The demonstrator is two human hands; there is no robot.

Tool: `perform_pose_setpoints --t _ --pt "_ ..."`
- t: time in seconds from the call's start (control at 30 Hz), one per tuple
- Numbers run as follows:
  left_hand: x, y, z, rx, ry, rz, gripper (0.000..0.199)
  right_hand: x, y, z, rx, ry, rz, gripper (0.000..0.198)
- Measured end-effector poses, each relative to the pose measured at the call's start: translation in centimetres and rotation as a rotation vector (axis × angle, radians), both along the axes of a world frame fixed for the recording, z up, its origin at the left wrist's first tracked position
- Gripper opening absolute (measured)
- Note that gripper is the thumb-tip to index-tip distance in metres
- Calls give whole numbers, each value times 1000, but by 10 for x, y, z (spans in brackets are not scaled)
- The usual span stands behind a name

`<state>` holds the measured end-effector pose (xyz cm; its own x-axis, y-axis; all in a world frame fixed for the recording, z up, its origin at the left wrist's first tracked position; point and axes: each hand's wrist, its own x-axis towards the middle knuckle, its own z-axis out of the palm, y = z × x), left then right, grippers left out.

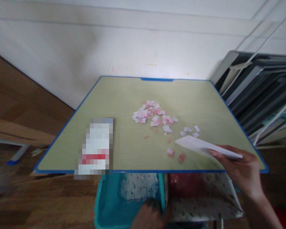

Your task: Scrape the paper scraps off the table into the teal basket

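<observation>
My right hand (243,168) grips a white folded sheet of paper (200,148), thumb on the near side and fingers behind. The sheet's far end points left, low over the table. Small white paper pieces (190,129) lie just beyond it. A heap of white and pinkish paper pieces (147,113) sits near the table's middle. My left hand (150,214) is low at the right side of a teal plastic tub (98,200); its fingers are dark and blurred. Many small white paper pieces (139,187) fill the tub's far part.
The greenish table (124,92) has a blue edge. A pixelated white item with a red band (95,143) overlaps its front left. Below the front edge is a stained, pale-covered seat (205,206). Dark folded panels (264,79) lean at the right; a white wall (157,47) stands behind.
</observation>
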<state>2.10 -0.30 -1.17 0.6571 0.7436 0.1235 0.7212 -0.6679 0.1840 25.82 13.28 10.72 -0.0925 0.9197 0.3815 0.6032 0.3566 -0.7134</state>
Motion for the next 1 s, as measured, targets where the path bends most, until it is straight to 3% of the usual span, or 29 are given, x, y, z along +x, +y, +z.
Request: perform_pose_setpoints --t 0.17,0.3,0.43,0.53,0.67,0.8,0.93,1.0 --pt "-1 1 -2 75 -47 9 52 0 -4 -2 -33 -17 53 5" --pt "-1 1 -1 19 -15 14 51 -4 -6 -4 -28 3 -52 4" --pt "-1 1 1 -16 -2 3 48 -6 -4 -4 -45 -3 30 6" --pt "-1 1 1 -38 25 -1 45 -6 -4 -3 -12 -9 -8 6" --pt "0 0 -1 -104 82 -40 52 -5 -5 -3 -12 -28 119 8" --pt "1 1 -2 -164 132 -63 50 -8 -5 -2 1 -6 21 7" --pt "0 2 -2 -199 154 -76 48 -9 -5 -3 9 -17 137 9" --pt "0 2 -2 -221 160 -79 48 -10 -5 -3 23 -6 123 10"
